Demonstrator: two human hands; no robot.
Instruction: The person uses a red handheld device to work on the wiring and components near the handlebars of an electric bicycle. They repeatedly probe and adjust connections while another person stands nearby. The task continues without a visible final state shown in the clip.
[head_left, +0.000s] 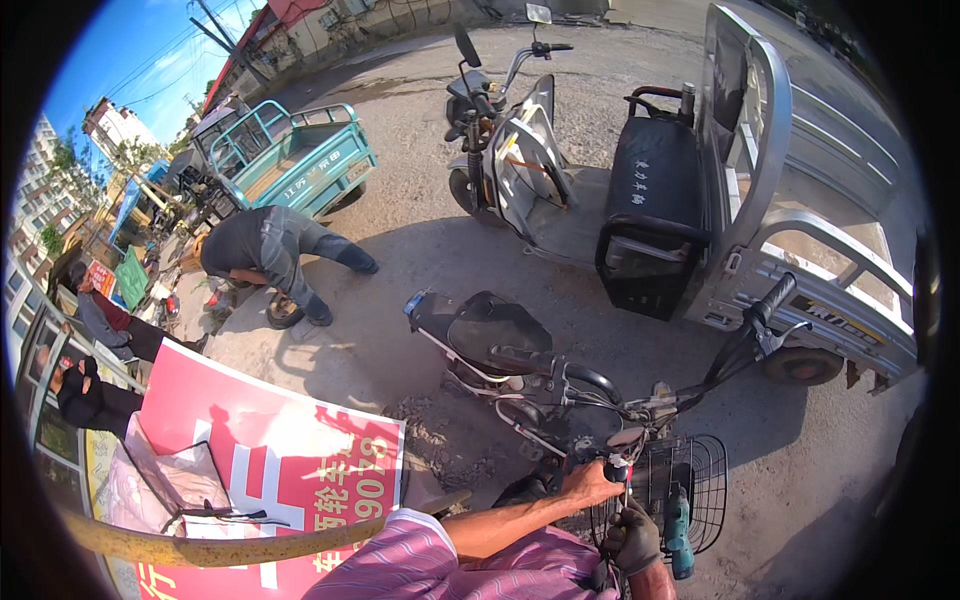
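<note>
An electric scooter (517, 375) stands before me, its handlebar stem (652, 409) turned towards my side. My left hand (592, 484) is bare and grips a small dark part (616, 472) by the stem, above the wire front basket (709, 487). Just below it, my right hand (634, 534) wears a grey work glove. Its fingers are closed around a slim hand tool (627, 495) pointing up at the left hand's fingertips; my fingers hide most of the tool. A teal power tool (679, 536) rests in the basket beside the glove.
A cargo tricycle (660, 187) stands ahead on the right, a teal one (307, 165) farther left. A person (262, 244) bends over a small wheel (285, 309). Two people are at the far left. A red sign (300, 465) and a yellow bar (247, 551) lie at my left.
</note>
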